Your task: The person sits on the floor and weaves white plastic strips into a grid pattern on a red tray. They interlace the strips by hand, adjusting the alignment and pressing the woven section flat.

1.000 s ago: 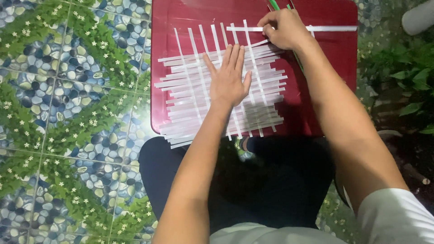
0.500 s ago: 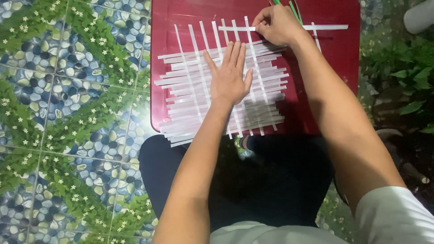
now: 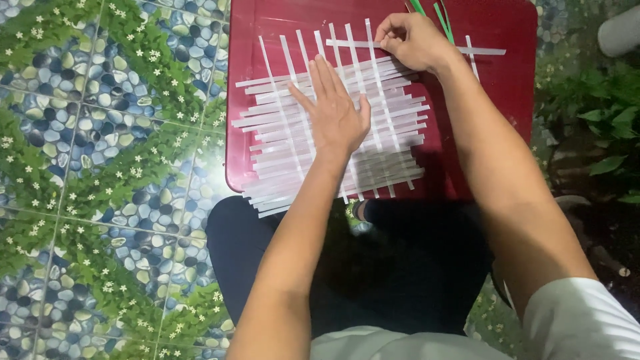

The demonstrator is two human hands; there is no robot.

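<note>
The left hand [image 3: 337, 113] lies flat over the middle of the woven white strips [image 3: 280, 150], hiding the weave beneath. The right hand [image 3: 413, 41] covers part of the top strip [image 3: 483, 51]. The picture's top edge cuts off the green strips [image 3: 441, 17] and the red table [image 3: 493, 120].

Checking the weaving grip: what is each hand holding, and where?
Right hand pinches the top white strip near its middle. Left hand lies flat on the woven strips, gripping nothing.

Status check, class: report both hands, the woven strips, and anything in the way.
Left hand flat on white strip mat. Right hand pinching top horizontal strip. Green strips beside right hand, red table beneath.
</note>
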